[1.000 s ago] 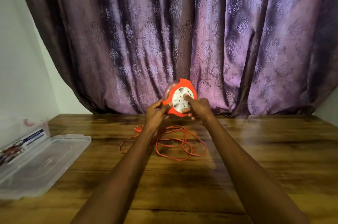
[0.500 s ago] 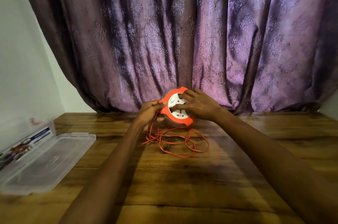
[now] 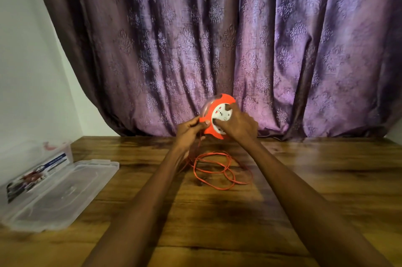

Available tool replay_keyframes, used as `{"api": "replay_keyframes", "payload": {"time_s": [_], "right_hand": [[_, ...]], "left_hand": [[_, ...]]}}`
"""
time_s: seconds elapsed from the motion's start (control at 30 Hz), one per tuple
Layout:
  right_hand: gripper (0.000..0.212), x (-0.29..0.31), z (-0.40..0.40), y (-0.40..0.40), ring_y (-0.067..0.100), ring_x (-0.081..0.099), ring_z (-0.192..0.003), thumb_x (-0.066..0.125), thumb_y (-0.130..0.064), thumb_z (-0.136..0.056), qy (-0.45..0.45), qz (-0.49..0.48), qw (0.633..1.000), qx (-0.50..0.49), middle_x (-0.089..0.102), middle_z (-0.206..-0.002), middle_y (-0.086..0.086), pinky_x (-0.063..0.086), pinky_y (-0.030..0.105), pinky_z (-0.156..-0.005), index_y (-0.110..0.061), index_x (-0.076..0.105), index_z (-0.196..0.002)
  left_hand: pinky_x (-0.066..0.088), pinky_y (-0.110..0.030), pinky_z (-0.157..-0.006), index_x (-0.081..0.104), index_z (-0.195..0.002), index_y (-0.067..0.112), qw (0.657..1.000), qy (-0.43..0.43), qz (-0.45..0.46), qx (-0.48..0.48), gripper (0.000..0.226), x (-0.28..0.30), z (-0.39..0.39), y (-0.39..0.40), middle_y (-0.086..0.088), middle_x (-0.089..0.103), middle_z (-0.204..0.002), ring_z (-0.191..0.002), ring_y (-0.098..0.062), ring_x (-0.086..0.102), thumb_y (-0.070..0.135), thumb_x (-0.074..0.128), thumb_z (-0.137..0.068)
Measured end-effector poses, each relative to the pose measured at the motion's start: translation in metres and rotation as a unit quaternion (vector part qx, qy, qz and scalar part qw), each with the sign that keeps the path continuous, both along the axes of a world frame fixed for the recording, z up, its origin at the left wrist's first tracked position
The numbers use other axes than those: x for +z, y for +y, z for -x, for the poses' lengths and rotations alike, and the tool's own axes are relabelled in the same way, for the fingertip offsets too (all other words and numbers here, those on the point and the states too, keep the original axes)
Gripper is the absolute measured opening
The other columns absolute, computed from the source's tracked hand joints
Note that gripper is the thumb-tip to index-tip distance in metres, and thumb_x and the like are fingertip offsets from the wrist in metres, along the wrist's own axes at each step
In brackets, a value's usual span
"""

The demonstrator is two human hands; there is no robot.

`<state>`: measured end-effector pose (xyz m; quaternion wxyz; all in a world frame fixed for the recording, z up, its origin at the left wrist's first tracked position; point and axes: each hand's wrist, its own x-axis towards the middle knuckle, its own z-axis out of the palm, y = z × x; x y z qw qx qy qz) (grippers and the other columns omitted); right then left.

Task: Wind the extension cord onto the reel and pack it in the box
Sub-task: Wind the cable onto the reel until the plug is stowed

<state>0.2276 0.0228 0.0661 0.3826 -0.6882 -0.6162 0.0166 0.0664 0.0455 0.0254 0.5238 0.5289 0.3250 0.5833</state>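
Winding under way | right hand [image 3: 238,123] now grips reel [image 3: 219,114] face, rotated since a second ago | left hand [image 3: 188,131] pinches cord [image 3: 217,171], fewer loose loops below on worktop [image 3: 304,179] | box [image 3: 43,179] open, far left

The reel [image 3: 218,117] now sits higher and more upright than half a second ago, the right hand [image 3: 239,124] shifted lower-right on its white face, the cord [image 3: 219,171] loops looser.

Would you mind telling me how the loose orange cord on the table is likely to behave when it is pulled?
The orange cord is probably floppy: it lies in slack, overlapping loops. Those loops may snag or tangle. It looks thin, so likely light.
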Motion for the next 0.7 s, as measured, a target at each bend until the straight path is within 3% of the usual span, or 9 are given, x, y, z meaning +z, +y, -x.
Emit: {"api": "replay_keyframes", "payload": {"time_s": [0.03, 0.1, 0.13, 0.2, 0.3, 0.33, 0.4, 0.53, 0.7], "right_hand": [[0.062, 0.002, 0.002, 0.002, 0.032, 0.067, -0.099, 0.071, -0.061, -0.071, 0.124, 0.026, 0.992, 0.015, 0.069, -0.112, 0.012, 0.050, 0.037, -0.081, -0.025, 0.056, -0.120], [0.046, 0.001, 0.006, 0.006, 0.022, 0.067, -0.058, 0.075, -0.048, -0.075, 0.393, 0.054, 0.914, 0.085, 0.073, -0.096, 0.019, 0.047, 0.025, -0.049, -0.011, 0.065, -0.102], [0.038, -0.002, 0.007, 0.007, 0.015, 0.054, -0.038, 0.074, -0.041, -0.079, 0.468, 0.061, 0.876, 0.102, 0.073, -0.083, 0.022, 0.035, 0.019, -0.037, -0.007, 0.066, -0.092], [0.036, -0.010, 0.005, 0.009, 0.010, 0.043, -0.029, 0.072, -0.041, -0.084, 0.487, 0.060, 0.864, 0.114, 0.070, -0.068, 0.020, 0.029, 0.016, -0.033, -0.005, 0.065, -0.083], [0.045, -0.018, -0.006, 0.016, 0.018, 0.069, -0.062, 0.065, -0.057, -0.083, 0.253, 0.032, 0.963, 0.088, 0.073, -0.064, 0.004, 0.054, 0.031, -0.061, -0.013, 0.072, -0.083], [0.038, -0.020, -0.012, 0.017, 0.022, 0.070, -0.078, 0.062, -0.055, -0.083, 0.138, 0.009, 0.989, 0.061, 0.075, -0.074, 0.001, 0.055, 0.035, -0.073, -0.019, 0.072, -0.087], [0.019, -0.023, -0.022, 0.020, 0.028, 0.065, -0.099, 0.061, -0.040, -0.086, -0.048, -0.074, 0.992, 0.094, 0.069, -0.106, 0.000, 0.053, 0.037, -0.080, -0.031, 0.067, -0.101], [0.042, -0.016, -0.029, 0.024, 0.026, 0.056, -0.111, 0.062, -0.030, -0.081, -0.369, -0.155, 0.873, 0.280, 0.051, -0.131, -0.001, 0.050, 0.037, -0.078, -0.042, 0.059, -0.121], [0.043, 0.006, -0.020, 0.013, 0.027, 0.046, -0.131, 0.058, -0.025, -0.089, -0.546, -0.125, 0.785, 0.264, 0.041, -0.151, 0.002, 0.042, 0.037, -0.087, -0.049, 0.055, -0.125]], "left_hand": [[0.060, -0.035, -0.075, 0.072, -0.109, 0.010, 1.000, -0.001, -0.007, -0.001, 0.024, -0.002, -0.001, 0.000, -0.007, 0.076, -0.095, -0.080, -0.019, 0.069, 0.006, 0.068, -0.085], [0.055, -0.047, -0.088, 0.069, -0.117, 0.008, 1.000, 0.005, -0.023, 0.010, 0.035, -0.005, -0.003, 0.001, -0.017, 0.073, -0.108, -0.092, -0.028, 0.066, 0.008, 0.073, -0.082], [0.054, -0.049, -0.090, 0.068, -0.120, 0.007, 0.999, 0.011, -0.029, 0.020, 0.040, -0.005, -0.003, 0.000, -0.019, 0.072, -0.110, -0.095, -0.030, 0.065, 0.009, 0.074, -0.081], [0.055, -0.048, -0.089, 0.069, -0.118, 0.009, 0.998, 0.020, -0.030, 0.043, 0.037, -0.007, -0.002, 0.003, -0.018, 0.072, -0.109, -0.094, -0.029, 0.065, 0.011, 0.075, -0.081], [0.059, -0.038, -0.068, 0.075, -0.102, 0.014, 0.998, 0.015, -0.002, 0.058, 0.018, -0.013, 0.009, 0.009, -0.014, 0.072, -0.102, -0.085, -0.028, 0.063, 0.016, 0.073, -0.084], [0.058, -0.032, -0.058, 0.075, -0.099, 0.012, 0.998, 0.008, 0.013, 0.060, 0.015, -0.014, 0.015, 0.010, -0.015, 0.070, -0.097, -0.079, -0.025, 0.062, 0.016, 0.072, -0.085], [0.052, -0.024, -0.043, 0.072, -0.102, 0.007, 0.998, 0.004, 0.031, 0.060, 0.018, -0.015, 0.024, 0.012, -0.014, 0.065, -0.086, -0.061, -0.015, 0.058, 0.016, 0.071, -0.087], [0.049, -0.021, -0.043, 0.066, -0.110, 0.001, 0.997, 0.038, 0.039, 0.051, 0.026, -0.011, 0.037, 0.008, 0.003, 0.065, -0.064, -0.049, -0.007, 0.057, 0.017, 0.067, -0.090], [0.057, -0.026, -0.053, 0.069, -0.101, 0.005, 0.995, 0.082, 0.038, 0.028, 0.017, -0.009, 0.049, 0.007, -0.003, 0.065, -0.074, -0.061, -0.012, 0.062, 0.017, 0.068, -0.090]]}}
